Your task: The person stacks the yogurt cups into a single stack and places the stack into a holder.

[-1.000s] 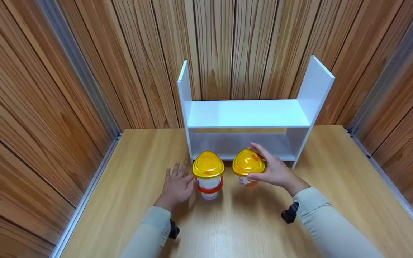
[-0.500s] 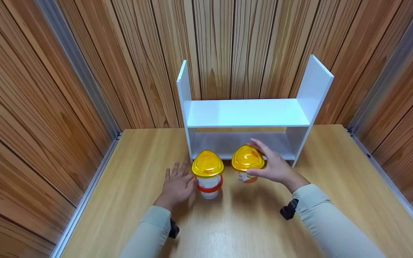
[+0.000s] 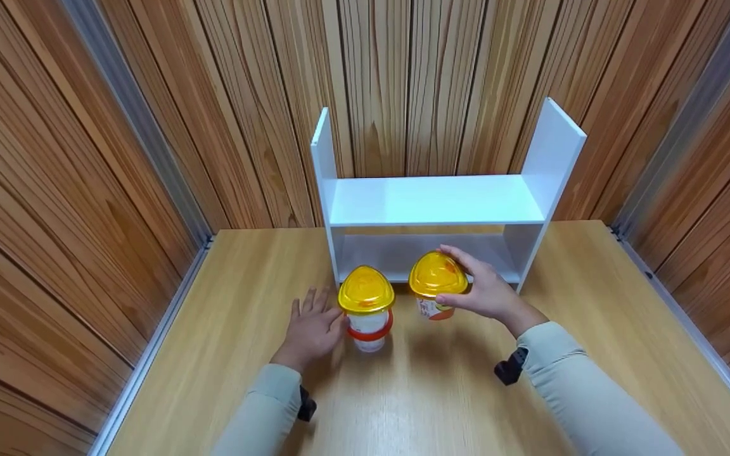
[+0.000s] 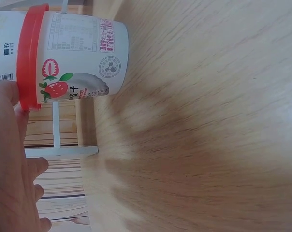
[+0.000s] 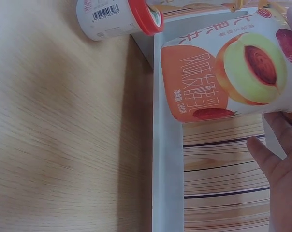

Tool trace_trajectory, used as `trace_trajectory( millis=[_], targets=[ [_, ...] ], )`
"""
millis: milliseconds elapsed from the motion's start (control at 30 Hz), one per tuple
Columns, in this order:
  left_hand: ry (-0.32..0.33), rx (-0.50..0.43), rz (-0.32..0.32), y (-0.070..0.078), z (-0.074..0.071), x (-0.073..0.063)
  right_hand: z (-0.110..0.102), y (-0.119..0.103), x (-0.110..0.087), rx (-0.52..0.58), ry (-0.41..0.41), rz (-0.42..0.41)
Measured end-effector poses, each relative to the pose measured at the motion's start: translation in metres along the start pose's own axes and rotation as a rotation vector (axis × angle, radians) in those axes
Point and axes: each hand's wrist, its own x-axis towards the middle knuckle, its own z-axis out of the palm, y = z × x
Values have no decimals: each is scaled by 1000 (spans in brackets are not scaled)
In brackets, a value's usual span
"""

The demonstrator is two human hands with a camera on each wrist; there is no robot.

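In the head view my right hand (image 3: 485, 292) grips a yogurt cup (image 3: 434, 308) with a yellow translucent lid, thumb and fingers on opposite sides near the lid. This cup, with a peach picture on its label in the right wrist view, hangs above the table in front of the white shelf. To its left stands a stack: a strawberry yogurt cup (image 4: 83, 53) with a red rim below, and another cup (image 3: 365, 322) under a yellow lid (image 3: 366, 291) on top. My left hand (image 3: 313, 330) is beside the stack, fingers outstretched, the thumb at the red rim.
The white two-level shelf (image 3: 438, 201) stands behind the cups against the wood-panelled wall (image 3: 377, 82). Its tall side panels rise left and right of the upper board. Wooden tabletop (image 3: 403, 405) extends around it, with metal rails along the side walls.
My right hand has raised the held yogurt cup slightly and moved it a little toward the shelf. The left hand and the stack have stayed in place.
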Motion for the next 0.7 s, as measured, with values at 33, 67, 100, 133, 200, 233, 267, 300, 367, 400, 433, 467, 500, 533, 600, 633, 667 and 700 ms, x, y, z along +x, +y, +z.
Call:
trace_trajectory(
  millis=[33, 67, 100, 133, 200, 233, 267, 300, 367, 400, 433, 467, 500, 533, 600, 633, 667, 700],
  targets=[
    [-1, -1, 1, 0, 0, 0, 0, -1, 0, 1, 1, 3],
    [-4, -6, 1, 0, 0, 0, -1, -1, 0, 3, 1, 3],
    [-8, -9, -1, -1, -1, 0, -1, -2, 0, 2, 0, 3],
    [-14, -11, -4, -1, -1, 0, -2, -2, 0, 2, 3, 4],
    [-20, -16, -5, -1, 0, 0, -3, -3, 0, 0, 2, -2],
    [-24, -16, -9, -1, 0, 0, -3, -4, 0, -1, 1, -3],
    [-28, -16, -12, -2, 0, 0, -4, -4, 1, -1, 0, -4],
    [-32, -13, -14, -2, 0, 0, -4, -5, 1, 1, -1, -4],
    [-28, -17, -11, -2, 0, 0, -5, -7, 2, 11, -1, -1],
    [-25, -21, -8, -3, 0, 0, -5, -8, 2, 16, -1, 0],
    [-25, -22, -9, -3, 0, 0, -5, -9, 2, 21, 1, 3],
    [-24, -25, -7, -3, 0, 0, -6, -9, 2, 23, 4, 6],
    [-25, -25, -6, -3, 0, 0, -6, -10, 2, 25, 8, 7],
    [-25, -24, -6, -2, 0, 0, -6, -10, 3, 23, 12, 8],
    [-21, -20, -6, -2, -1, 0, -7, -11, 3, 16, 15, 3],
    [-20, -16, -8, -1, -1, 0, -7, -12, 3, 12, 16, -1],
    [-19, -11, -11, -1, -1, 0, -7, -12, 4, 9, 18, -1],
    [-17, -8, -14, 0, -1, 0, -7, -13, 4, 7, 18, -2]
  ],
)
